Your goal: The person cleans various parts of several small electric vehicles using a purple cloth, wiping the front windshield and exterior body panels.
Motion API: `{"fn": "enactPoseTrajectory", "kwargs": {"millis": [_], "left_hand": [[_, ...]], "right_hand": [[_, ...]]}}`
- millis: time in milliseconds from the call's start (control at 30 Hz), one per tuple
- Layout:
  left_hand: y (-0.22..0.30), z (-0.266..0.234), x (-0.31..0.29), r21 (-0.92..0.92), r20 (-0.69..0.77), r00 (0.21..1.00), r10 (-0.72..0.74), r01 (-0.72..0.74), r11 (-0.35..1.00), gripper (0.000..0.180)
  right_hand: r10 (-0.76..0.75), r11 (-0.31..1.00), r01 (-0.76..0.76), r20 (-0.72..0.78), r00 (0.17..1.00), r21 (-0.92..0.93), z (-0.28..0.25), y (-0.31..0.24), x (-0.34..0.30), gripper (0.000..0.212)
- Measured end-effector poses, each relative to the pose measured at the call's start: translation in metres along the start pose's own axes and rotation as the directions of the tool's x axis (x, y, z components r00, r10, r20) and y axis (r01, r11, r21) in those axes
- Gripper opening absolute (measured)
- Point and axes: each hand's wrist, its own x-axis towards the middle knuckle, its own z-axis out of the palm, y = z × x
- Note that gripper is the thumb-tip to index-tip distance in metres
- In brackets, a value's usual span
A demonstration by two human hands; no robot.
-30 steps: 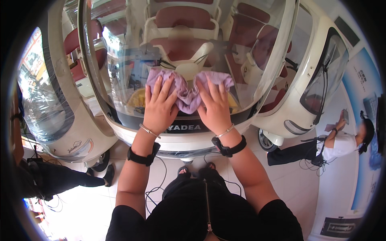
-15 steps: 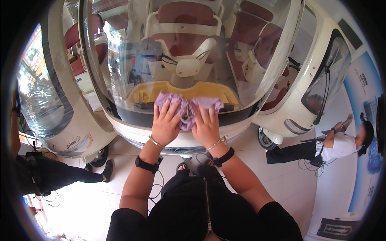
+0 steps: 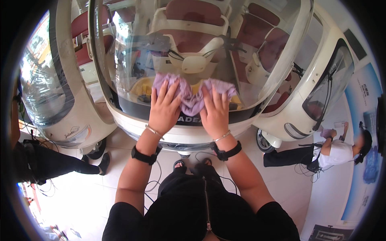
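A crumpled light purple cloth [image 3: 189, 103] lies against the lower part of a curved clear windshield [image 3: 136, 52] on a small white vehicle. My left hand [image 3: 165, 108] holds the cloth's left part against the glass, fingers spread over it. On the cloth's right part my right hand [image 3: 215, 114] does the same. Between both hands the cloth bunches up in folds. Just beneath it runs a black band [image 3: 136, 110] along the windshield's bottom edge, above the white front body [image 3: 161, 134]. My palms hide some of the cloth.
Behind the glass are a yellow tray [image 3: 140, 86], a white steering column [image 3: 194, 64] and a red seat [image 3: 193, 14]. Similar vehicles stand left [image 3: 60, 126] and right [image 3: 277, 125]. One person [image 3: 329, 150] stands at right, another [image 3: 52, 162] at left. Cables hang near my legs.
Both hands and the cloth have moved up the windshield, uncovering more of the black band below. My hands are slightly farther apart. The person at right has shifted their arms.
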Motion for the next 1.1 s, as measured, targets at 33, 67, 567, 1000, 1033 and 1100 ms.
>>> {"fn": "enactPoseTrajectory", "kwargs": {"millis": [33, 67, 567, 1000, 1033, 1100], "left_hand": [[-0.002, -0.007, 0.013, 0.022, -0.025, 1.000, 0.000, 0.000, 1.000, 0.036], [-0.003, -0.013, 0.025, 0.044, -0.049, 0.999, 0.001, 0.001, 0.999, 0.036], [0.020, 0.038, -0.063, 0.004, 0.087, 0.993, -0.076, 0.076, 0.997, 0.032], [0.024, 0.047, -0.100, -0.014, 0.140, 0.990, -0.026, 0.028, 1.000, 0.029], [0.022, 0.044, -0.093, -0.014, 0.129, 0.992, -0.009, 0.011, 1.000, 0.029], [0.017, 0.035, -0.073, 0.003, 0.121, 0.993, -0.018, 0.018, 1.000, 0.029]], "right_hand": [[-0.009, 1.000, 0.009, 0.003, 1.000, 0.007, -0.004, -0.002, 0.015, 0.054], [-0.036, 0.999, 0.036, -0.009, 0.999, 0.009, -0.008, -0.004, 0.029, 0.054], [-0.019, 1.000, 0.019, 0.118, 0.993, 0.001, 0.029, -0.011, -0.058, 0.052], [-0.025, 0.998, 0.014, 0.195, 0.980, 0.056, 0.033, -0.017, -0.096, 0.047], [-0.032, 0.998, 0.020, 0.196, 0.980, 0.063, 0.030, -0.017, -0.090, 0.046], [-0.039, 0.998, 0.031, 0.154, 0.987, 0.051, 0.027, -0.016, -0.070, 0.046]]}}
